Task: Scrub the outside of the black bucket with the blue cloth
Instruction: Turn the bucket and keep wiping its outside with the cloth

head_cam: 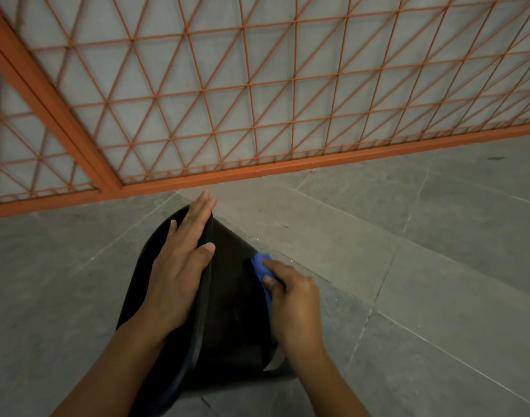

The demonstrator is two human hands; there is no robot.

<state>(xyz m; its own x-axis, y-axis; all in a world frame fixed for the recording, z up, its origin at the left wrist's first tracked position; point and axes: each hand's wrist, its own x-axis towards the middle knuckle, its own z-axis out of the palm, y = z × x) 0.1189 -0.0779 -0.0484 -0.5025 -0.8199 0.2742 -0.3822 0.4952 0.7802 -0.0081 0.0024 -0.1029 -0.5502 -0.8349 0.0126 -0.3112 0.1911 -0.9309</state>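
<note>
Two hands on a black bucket, one flat, one working a blue cloth against its side.

The black bucket (227,296) lies on the grey tiled floor (438,251), just in front of the orange metal grille (257,100), with its outer wall facing up and to the right. The left hand (179,266) rests flat on the bucket's upper left side, fingers straight and close together, pointing toward the grille, thumb spread onto the dark wall. The right hand (290,296) is to the right of the bucket, its fingers curled round the bunched blue cloth (262,266). The cloth sits between that hand and the bucket's right-hand wall, touching the wall near the edge.
</note>
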